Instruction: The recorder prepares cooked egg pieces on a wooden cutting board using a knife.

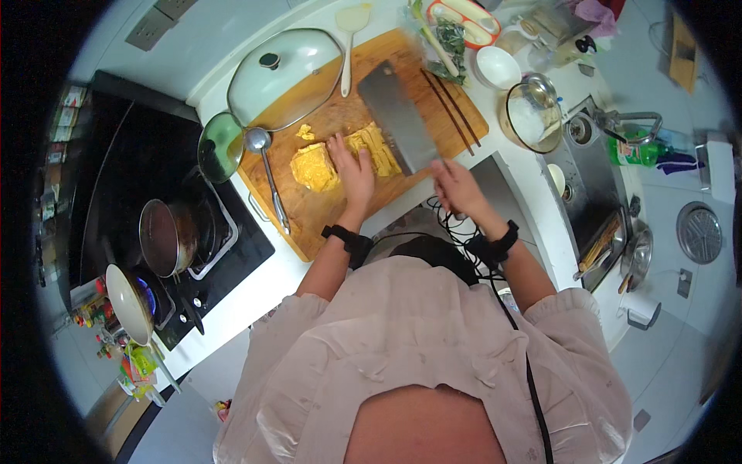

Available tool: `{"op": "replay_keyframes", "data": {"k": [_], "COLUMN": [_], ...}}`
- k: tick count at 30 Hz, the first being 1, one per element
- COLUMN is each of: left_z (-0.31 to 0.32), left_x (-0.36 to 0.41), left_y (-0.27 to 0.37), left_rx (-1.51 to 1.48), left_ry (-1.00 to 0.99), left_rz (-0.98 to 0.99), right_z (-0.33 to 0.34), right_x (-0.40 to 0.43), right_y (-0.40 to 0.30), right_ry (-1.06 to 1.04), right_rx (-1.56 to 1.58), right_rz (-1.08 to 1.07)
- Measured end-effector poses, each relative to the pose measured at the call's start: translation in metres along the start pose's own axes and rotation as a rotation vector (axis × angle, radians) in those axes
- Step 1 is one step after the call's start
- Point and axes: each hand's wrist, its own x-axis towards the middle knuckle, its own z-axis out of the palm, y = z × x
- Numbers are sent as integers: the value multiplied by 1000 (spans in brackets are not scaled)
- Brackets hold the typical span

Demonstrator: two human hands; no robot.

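My right hand (pixel 458 188) grips the handle of a wide cleaver (pixel 397 116), whose blade slants over a wooden cutting board (pixel 324 223). Beside the blade lies a sliced stack of yellow cooked egg sheet (pixel 374 149). My left hand (pixel 355 174) reaches in between this stack and a folded egg piece (pixel 315 167), its thumb and fingers apart at the egg. Whether it presses on either piece is hard to tell. A small egg scrap (pixel 305 132) sits just behind the folded piece.
A ladle (pixel 271 180), glass lid (pixel 284 75), spatula (pixel 351 35) and chopsticks (pixel 449 110) lie on or overlap the board. At left, a pale pan (pixel 128 304) sits over a lit blue flame near a dark pot (pixel 165 238). The sink (pixel 597 174) and glass bowl (pixel 530 116) are right.
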Motion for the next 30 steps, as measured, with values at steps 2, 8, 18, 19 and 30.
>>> {"op": "replay_keyframes", "data": {"k": [2,8,18,19,30], "left_z": [10,27,44,45,48], "left_x": [3,6,8,9,15], "left_y": [-3,11,26,30,62], "left_rx": [207,330,372,348,36], "left_ry": [20,52,168,176,264], "left_rz": [98,91,114,97,137], "right_z": [-26,-68,-30,-23,-16], "right_x": [4,10,41,44,33], "right_y": [18,65,95,95,68], "right_ry": [8,-21,-252,-297,-428], "right_rx": [125,284,233,249,330], "right_rz": [37,104,154,147,65]}}
